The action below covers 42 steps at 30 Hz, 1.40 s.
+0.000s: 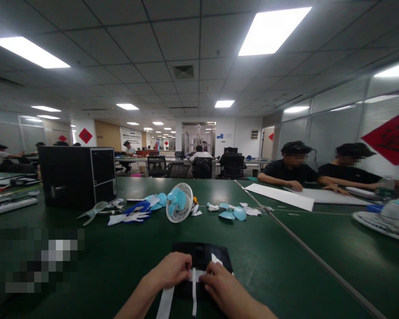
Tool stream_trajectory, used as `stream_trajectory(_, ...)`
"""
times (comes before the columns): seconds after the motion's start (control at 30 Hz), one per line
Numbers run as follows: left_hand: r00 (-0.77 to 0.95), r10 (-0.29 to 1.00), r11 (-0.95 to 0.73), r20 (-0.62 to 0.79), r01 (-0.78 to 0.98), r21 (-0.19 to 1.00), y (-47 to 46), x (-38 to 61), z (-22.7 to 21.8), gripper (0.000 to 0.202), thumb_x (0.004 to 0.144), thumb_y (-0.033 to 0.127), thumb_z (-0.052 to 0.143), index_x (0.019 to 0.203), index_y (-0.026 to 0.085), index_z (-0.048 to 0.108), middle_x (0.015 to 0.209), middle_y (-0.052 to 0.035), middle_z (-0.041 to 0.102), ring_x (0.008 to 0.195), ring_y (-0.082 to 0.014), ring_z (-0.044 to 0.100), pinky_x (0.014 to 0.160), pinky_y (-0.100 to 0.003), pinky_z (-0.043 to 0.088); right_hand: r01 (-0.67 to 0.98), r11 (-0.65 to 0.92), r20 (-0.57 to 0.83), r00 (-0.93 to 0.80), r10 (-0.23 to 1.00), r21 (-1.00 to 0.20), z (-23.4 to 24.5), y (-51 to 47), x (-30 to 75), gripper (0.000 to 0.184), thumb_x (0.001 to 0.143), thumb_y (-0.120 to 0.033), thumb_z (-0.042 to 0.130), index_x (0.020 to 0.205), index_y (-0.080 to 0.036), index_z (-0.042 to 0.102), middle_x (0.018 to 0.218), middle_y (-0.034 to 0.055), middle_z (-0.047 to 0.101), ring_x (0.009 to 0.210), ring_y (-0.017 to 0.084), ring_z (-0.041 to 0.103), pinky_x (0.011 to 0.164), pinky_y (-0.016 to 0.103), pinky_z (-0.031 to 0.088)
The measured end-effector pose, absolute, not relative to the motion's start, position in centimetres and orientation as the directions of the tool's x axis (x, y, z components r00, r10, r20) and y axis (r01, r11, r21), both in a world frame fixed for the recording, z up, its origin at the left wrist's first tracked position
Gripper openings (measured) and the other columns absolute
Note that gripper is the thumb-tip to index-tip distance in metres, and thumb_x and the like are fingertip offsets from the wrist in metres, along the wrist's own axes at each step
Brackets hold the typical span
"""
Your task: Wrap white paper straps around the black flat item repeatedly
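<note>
My left hand [172, 271] and my right hand [219, 283] rest close together at the near edge of the green table [119, 266]. Both are closed in pinches on a white strip [194, 283] that lies over a black flat object [201, 259]. Another white strip [165, 303] hangs down below my left hand. Further off stands a small light-blue and white fan [179, 202], tilted, among loose blue and white fan parts [232, 212].
A black computer case [78, 176] stands at the left. White gloves and blue pieces [133, 215] lie beside it. Two people [295, 170] sit at the right over white sheets [282, 196]. A white fan grille [379, 221] lies far right. Other people sit at desks behind.
</note>
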<state>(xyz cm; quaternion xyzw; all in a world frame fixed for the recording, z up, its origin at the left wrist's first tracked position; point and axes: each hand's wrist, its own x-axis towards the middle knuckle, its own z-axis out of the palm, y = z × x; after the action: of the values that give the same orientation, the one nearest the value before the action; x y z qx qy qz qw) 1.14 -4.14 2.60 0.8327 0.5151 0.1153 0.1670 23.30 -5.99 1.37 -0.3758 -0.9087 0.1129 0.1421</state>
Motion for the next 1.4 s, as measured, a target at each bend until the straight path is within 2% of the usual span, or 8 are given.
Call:
stream_trajectory(0.17, 0.461, 0.888, -0.415, -0.003, 0.803, 0.427, -4.2, 0.7, 3.0, 0.017, 0.075, 0.023, 0.057, 0.091, 0.025, 0.063, 0.085, 0.0028, 0.065, 0.075, -0.0128, 0.057, 0.062, -0.020, 0.037, 0.653, 0.681, 0.159, -0.673, 0.723, -0.332, 1.5, -5.5, 23.7, 0.028, 0.087, -0.019, 0.044, 0.103, -0.025, 0.066, 0.106, 0.0052, 0.057, 0.100, 0.019, 0.052, 0.086, 0.027, 0.041)
stream_trajectory(0.37, 0.445, 0.893, -0.354, -0.074, 0.793, 0.495, -4.5, 0.3, 3.7, 0.024, 0.073, 0.019, 0.057, 0.095, 0.023, 0.065, 0.086, 0.0015, 0.065, 0.074, -0.0128, 0.057, 0.059, -0.019, 0.037, 0.661, 0.617, 0.150, -0.621, 0.770, -0.428, 2.0, -4.8, 25.4, 0.029, 0.083, -0.011, 0.045, 0.087, -0.023, 0.071, 0.098, 0.0041, 0.059, 0.089, 0.016, 0.056, 0.076, 0.023, 0.041)
stream_trajectory(0.67, 0.419, 0.896, -0.286, -0.146, 0.796, 0.533, -4.0, -1.3, 3.5, 0.022, 0.070, 0.023, 0.061, 0.092, 0.021, 0.066, 0.090, 0.0000, 0.065, 0.078, -0.0151, 0.058, 0.063, -0.022, 0.041, 0.706, 0.521, 0.099, -0.546, 0.832, -0.480, 2.8, -4.2, 27.0, 0.029, 0.075, -0.010, 0.052, 0.088, -0.025, 0.074, 0.100, 0.0029, 0.063, 0.093, 0.017, 0.058, 0.079, 0.024, 0.041)
stream_trajectory(1.1, 0.415, 0.890, -0.265, -0.190, 0.809, 0.525, -3.5, -2.6, 3.4, 0.020, 0.069, 0.024, 0.060, 0.087, 0.021, 0.067, 0.087, 0.0010, 0.065, 0.079, -0.0158, 0.058, 0.064, -0.023, 0.041, 0.689, 0.531, 0.089, -0.567, 0.819, -0.494, 1.6, -2.4, 28.7, 0.031, 0.069, -0.011, 0.057, 0.089, -0.026, 0.075, 0.095, 0.0021, 0.065, 0.088, 0.017, 0.059, 0.075, 0.023, 0.041)
stream_trajectory(1.2, 0.417, 0.894, -0.270, -0.165, 0.794, 0.544, -3.1, -2.8, 3.3, 0.018, 0.070, 0.028, 0.060, 0.085, 0.020, 0.067, 0.084, 0.0009, 0.065, 0.078, -0.0158, 0.059, 0.064, -0.023, 0.041, 0.683, 0.542, 0.098, -0.574, 0.813, -0.490, 1.6, -2.4, 28.9, 0.029, 0.071, -0.013, 0.057, 0.090, -0.026, 0.074, 0.094, 0.0018, 0.064, 0.087, 0.017, 0.058, 0.075, 0.024, 0.041)
stream_trajectory(1.3, 0.292, 0.955, -0.223, -0.052, 0.824, 0.521, -2.2, -3.9, 2.9, 0.023, 0.078, 0.036, 0.053, 0.085, 0.018, 0.065, 0.086, -0.0015, 0.066, 0.080, -0.0168, 0.060, 0.066, -0.024, 0.043, 0.682, 0.532, 0.135, -0.546, 0.827, -0.501, 1.8, -2.4, 29.0, 0.022, 0.076, -0.019, 0.058, 0.090, -0.024, 0.073, 0.093, 0.0022, 0.064, 0.084, 0.016, 0.058, 0.075, 0.025, 0.041)
stream_trajectory(1.4, 0.043, 0.993, -0.079, 0.111, 0.934, 0.348, -0.9, -5.9, 2.0, 0.026, 0.085, 0.036, 0.044, 0.089, 0.019, 0.063, 0.094, -0.0041, 0.066, 0.086, -0.0180, 0.061, 0.073, -0.026, 0.044, 0.712, 0.485, 0.192, -0.455, 0.869, -0.507, 1.9, -2.1, 28.6, 0.020, 0.077, -0.024, 0.058, 0.093, -0.021, 0.070, 0.093, 0.0035, 0.063, 0.082, 0.016, 0.058, 0.074, 0.025, 0.043)
